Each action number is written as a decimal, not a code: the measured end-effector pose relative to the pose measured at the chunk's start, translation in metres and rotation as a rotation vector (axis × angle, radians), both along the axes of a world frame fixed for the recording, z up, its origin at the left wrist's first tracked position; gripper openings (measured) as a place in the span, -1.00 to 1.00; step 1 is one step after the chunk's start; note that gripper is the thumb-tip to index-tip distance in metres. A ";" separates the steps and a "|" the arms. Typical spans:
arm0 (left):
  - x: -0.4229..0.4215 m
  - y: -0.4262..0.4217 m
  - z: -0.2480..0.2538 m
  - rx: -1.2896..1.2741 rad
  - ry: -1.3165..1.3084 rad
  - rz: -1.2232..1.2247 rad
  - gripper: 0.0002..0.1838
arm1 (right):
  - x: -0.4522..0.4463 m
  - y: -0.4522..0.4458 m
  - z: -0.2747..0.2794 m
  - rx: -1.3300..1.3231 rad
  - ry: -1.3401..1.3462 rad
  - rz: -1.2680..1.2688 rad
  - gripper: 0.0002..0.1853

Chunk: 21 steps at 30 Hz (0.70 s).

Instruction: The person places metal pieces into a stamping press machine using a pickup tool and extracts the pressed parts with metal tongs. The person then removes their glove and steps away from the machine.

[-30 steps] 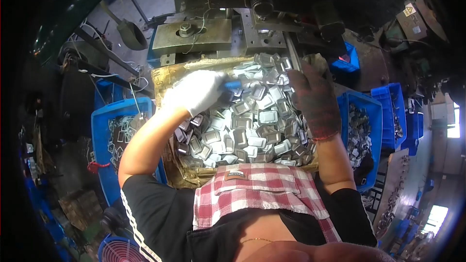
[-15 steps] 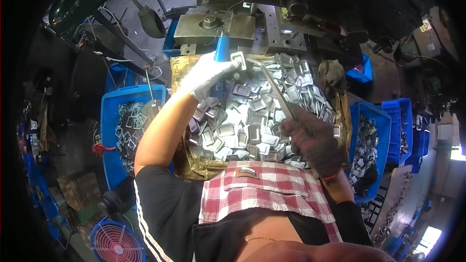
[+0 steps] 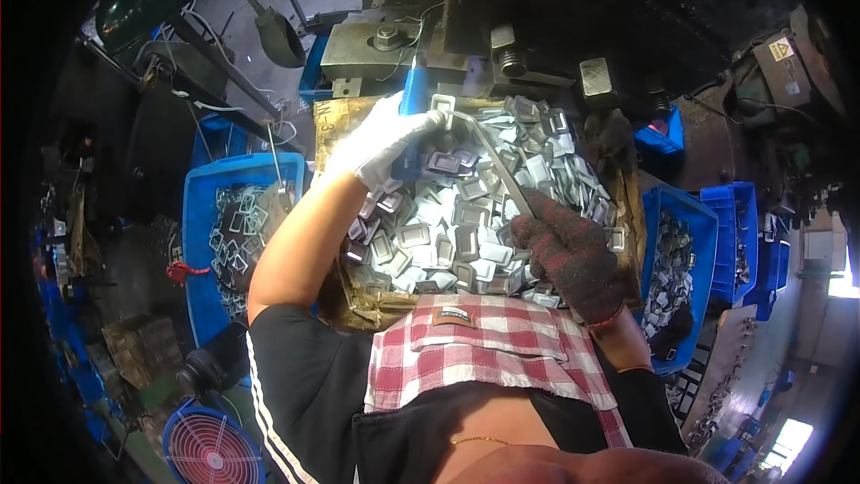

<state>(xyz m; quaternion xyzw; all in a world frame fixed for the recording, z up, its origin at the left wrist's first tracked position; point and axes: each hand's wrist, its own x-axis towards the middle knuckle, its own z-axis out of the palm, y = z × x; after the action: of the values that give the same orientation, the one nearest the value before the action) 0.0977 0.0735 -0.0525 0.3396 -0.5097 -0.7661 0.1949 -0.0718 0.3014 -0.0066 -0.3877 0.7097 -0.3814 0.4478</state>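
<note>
My left hand (image 3: 381, 139), in a white glove, is closed around a blue tool (image 3: 414, 94) with a thin pointed tip standing up toward the press. Right by its fingertips is a small rectangular metal part (image 3: 442, 103); whether the fingers grip it I cannot tell. My right hand (image 3: 573, 255), in a dark red-and-grey knitted glove, is wrapped around a thin bent metal rod (image 3: 502, 168). The rod's hooked end lies close to the left fingertips. Beneath both hands spreads a heap of small stamped metal pieces (image 3: 466, 242) on a cardboard-lined surface (image 3: 336, 305).
Ahead stands a press with a bolted steel block (image 3: 385, 49) and a dark upper part (image 3: 555, 9). A blue crate (image 3: 202, 184) of thin metal frames sits at left, another blue crate (image 3: 703, 215) of pieces at right. A fan (image 3: 215, 462) is at lower left.
The press's dark upper part has come down, covering the plate behind the heap. My right hand has shifted slightly up and left with the rod; the left hand has barely moved.
</note>
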 end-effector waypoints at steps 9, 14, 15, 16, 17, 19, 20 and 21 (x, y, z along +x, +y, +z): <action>0.004 -0.014 -0.015 -0.317 -0.177 -0.032 -0.70 | -0.001 0.001 -0.003 -0.040 0.059 0.068 -0.59; -0.016 -0.020 0.003 -0.562 -0.322 -0.169 -0.69 | -0.012 0.007 -0.001 0.031 0.065 -0.053 -0.62; -0.022 -0.036 0.004 -0.801 -0.513 -0.250 -0.67 | -0.015 0.008 0.001 0.024 0.076 -0.130 -0.62; -0.029 -0.049 0.005 -1.040 -0.703 -0.323 -0.65 | -0.018 0.008 0.004 0.017 0.090 -0.202 -0.62; -0.033 -0.057 0.006 -1.188 -0.728 -0.344 -0.58 | -0.022 0.008 0.007 0.010 0.103 -0.271 -0.62; -0.053 -0.063 0.029 -1.291 -0.866 -0.393 -0.58 | -0.038 0.007 -0.001 -0.151 0.325 -0.270 -0.64; -0.067 -0.067 0.042 -1.283 -0.934 -0.471 -0.59 | -0.043 0.002 -0.005 -0.179 0.376 -0.277 -0.65; -0.081 -0.072 0.047 -1.268 -0.950 -0.527 -0.60 | -0.049 -0.003 -0.009 -0.205 0.429 -0.285 -0.65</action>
<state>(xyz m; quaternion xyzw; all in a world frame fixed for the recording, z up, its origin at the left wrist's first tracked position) 0.0169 0.0019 -0.0060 0.3220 -0.9350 -0.1298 -0.0719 -0.1206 0.2986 -0.0153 -0.3992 0.7933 -0.4196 0.1877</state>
